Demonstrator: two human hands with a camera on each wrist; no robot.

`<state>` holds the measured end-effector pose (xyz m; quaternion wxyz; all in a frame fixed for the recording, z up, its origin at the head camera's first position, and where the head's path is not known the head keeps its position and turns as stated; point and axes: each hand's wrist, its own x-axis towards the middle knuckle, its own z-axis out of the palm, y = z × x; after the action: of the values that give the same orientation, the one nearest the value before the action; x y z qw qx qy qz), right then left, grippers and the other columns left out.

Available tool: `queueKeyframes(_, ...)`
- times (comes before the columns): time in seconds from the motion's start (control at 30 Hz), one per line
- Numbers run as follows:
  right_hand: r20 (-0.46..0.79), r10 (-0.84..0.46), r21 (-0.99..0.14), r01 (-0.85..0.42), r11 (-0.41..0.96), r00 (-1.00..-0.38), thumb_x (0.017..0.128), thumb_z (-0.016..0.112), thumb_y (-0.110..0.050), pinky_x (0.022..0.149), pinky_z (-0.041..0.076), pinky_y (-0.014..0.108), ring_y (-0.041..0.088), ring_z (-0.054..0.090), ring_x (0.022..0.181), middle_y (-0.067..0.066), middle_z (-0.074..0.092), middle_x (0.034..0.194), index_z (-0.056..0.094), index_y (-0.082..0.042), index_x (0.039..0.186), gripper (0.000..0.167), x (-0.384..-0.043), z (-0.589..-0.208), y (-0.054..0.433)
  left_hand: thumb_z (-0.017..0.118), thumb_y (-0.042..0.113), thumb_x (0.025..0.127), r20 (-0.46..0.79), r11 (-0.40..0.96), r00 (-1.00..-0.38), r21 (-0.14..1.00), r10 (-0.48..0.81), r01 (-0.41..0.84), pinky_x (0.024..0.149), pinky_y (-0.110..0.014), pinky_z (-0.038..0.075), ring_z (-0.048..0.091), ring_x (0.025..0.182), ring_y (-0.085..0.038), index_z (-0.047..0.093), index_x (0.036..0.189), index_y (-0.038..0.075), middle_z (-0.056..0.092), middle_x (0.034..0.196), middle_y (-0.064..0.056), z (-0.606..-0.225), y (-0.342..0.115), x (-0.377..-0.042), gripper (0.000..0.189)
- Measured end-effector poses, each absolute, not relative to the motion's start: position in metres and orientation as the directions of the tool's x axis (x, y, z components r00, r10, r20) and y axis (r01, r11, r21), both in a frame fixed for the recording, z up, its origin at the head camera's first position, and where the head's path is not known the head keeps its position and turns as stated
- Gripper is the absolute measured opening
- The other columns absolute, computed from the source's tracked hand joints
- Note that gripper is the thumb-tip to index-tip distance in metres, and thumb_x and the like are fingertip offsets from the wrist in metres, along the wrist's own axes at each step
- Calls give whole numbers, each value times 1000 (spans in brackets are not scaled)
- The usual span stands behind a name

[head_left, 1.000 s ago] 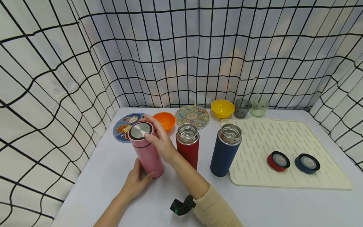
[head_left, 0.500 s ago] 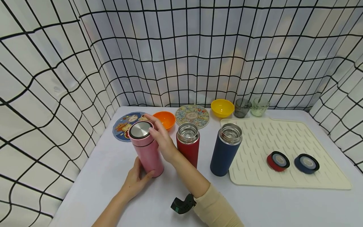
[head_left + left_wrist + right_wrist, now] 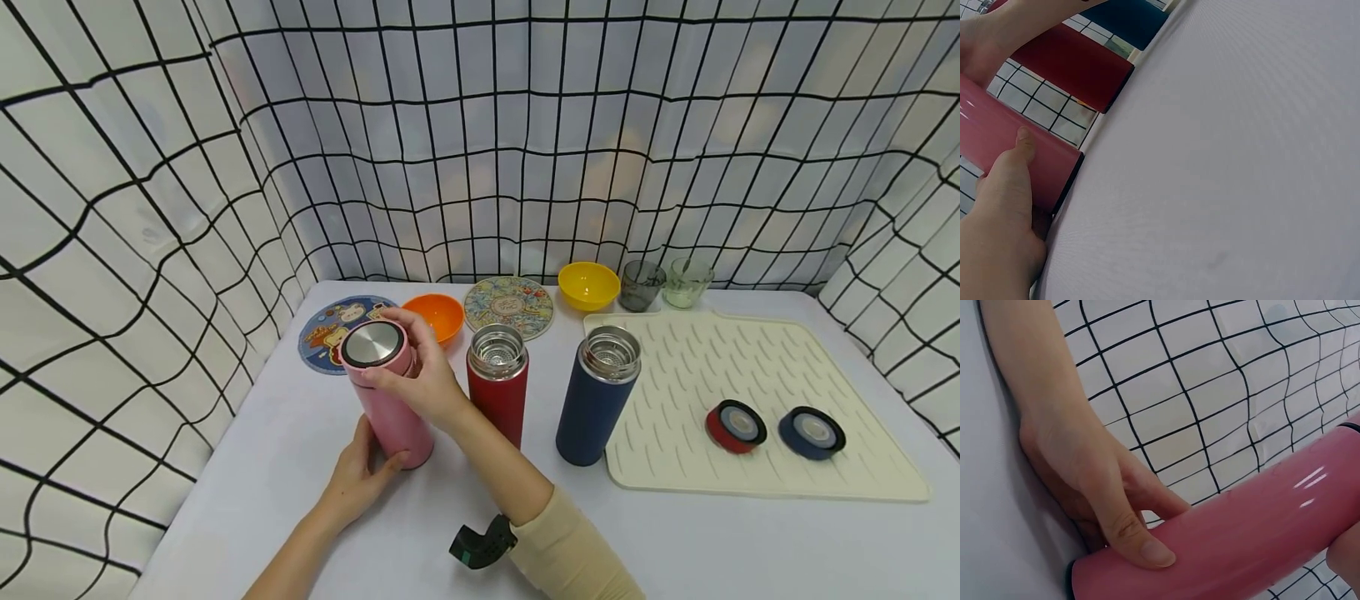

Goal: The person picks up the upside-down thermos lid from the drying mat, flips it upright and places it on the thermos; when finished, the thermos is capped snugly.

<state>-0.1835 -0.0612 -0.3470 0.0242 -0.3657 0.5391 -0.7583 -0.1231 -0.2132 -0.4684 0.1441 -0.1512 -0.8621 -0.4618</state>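
A pink thermos (image 3: 393, 421) with a brushed steel disc on its lid (image 3: 372, 343) stands upright on the white table, left of centre. My left hand (image 3: 356, 479) grips it low down; in the right wrist view the left thumb (image 3: 1157, 553) lies along the pink wall just above the dark base ring. Up top, my right hand (image 3: 431, 383) holds the lid, thumb across the near side and fingers round the far side. Beside it stand a red thermos (image 3: 498, 396) and a navy thermos (image 3: 597, 408), both lidless, with steel necks showing.
On a cream ribbed mat (image 3: 675, 467) lie a red lid (image 3: 737, 425) and a navy lid (image 3: 812, 432). Along the back are an orange bowl (image 3: 442, 317), a yellow bowl (image 3: 588, 286), two glasses (image 3: 641, 287) and two round patterned mats (image 3: 510, 308). Black netting (image 3: 525, 154) surrounds the table.
My right thumb has shifted from the lid's right edge round to its near side, and the right fingers have curled closer. The left hand and thermos stay put.
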Motion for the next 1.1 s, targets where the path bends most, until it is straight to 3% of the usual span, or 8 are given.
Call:
queueKeyframes(0.17,568,-470,-820,-420,-389,-676,89,45,-24,107,25,32,16,30,129,19,29,142,28,0,140,59,-185,-347,-58,74,12,76,411,540,-903,735,125,409,92,-6,29,52,110,-28,33,131,4,57,117,-17,-469,-214,-124,69)
queueKeyframes(0.33,581,-439,-808,-418,-415,-686,90,55,-38,103,32,34,15,40,121,22,35,137,31,1,137,66,-186,-349,-59,75,13,75,402,545,-908,738,120,398,92,-5,28,51,111,-26,32,132,5,56,118,-17,-468,-214,-125,71)
queueKeyframes(0.43,563,-427,-815,-391,-427,-708,85,64,-34,98,39,35,15,45,114,20,38,132,31,-1,136,69,-185,-350,-61,75,12,75,402,541,-907,739,126,402,93,-5,28,51,111,-25,32,131,4,56,119,-17,-468,-214,-125,71)
queueKeyframes(0.67,548,-468,-836,-435,-335,-693,92,40,-19,106,25,31,15,27,129,18,31,142,27,-1,141,54,-184,-348,-58,75,15,75,384,550,-916,743,116,381,91,-7,30,52,109,-27,34,129,5,57,117,-16,-469,-213,-123,68)
queueKeyframes(0.77,533,-495,-845,-402,-352,-686,94,37,-13,107,23,30,16,29,131,18,30,144,28,2,140,49,-185,-348,-57,74,15,76,372,557,-921,744,112,369,91,-7,31,52,110,-27,34,129,6,57,117,-15,-468,-213,-123,68)
queueKeyframes(0.87,531,-496,-845,-387,-368,-687,96,40,-17,107,24,29,14,31,130,17,31,143,30,2,138,47,-186,-349,-57,74,15,75,372,561,-921,742,112,368,91,-7,30,52,110,-27,34,129,6,57,118,-16,-467,-214,-123,68)
queueKeyframes(1.0,535,-466,-834,-356,-421,-704,91,56,-31,102,34,33,14,42,120,15,39,135,33,0,135,59,-185,-351,-58,75,15,74,386,560,-916,737,113,380,90,-6,29,52,109,-28,35,128,5,57,117,-17,-468,-213,-123,68)
queueKeyframes(1.1,518,-441,-835,-324,-444,-733,86,65,-26,97,40,34,13,46,112,15,42,128,33,-2,133,62,-183,-351,-59,75,14,74,384,557,-916,739,115,379,90,-5,29,52,110,-29,35,128,5,57,117,-18,-469,-212,-123,68)
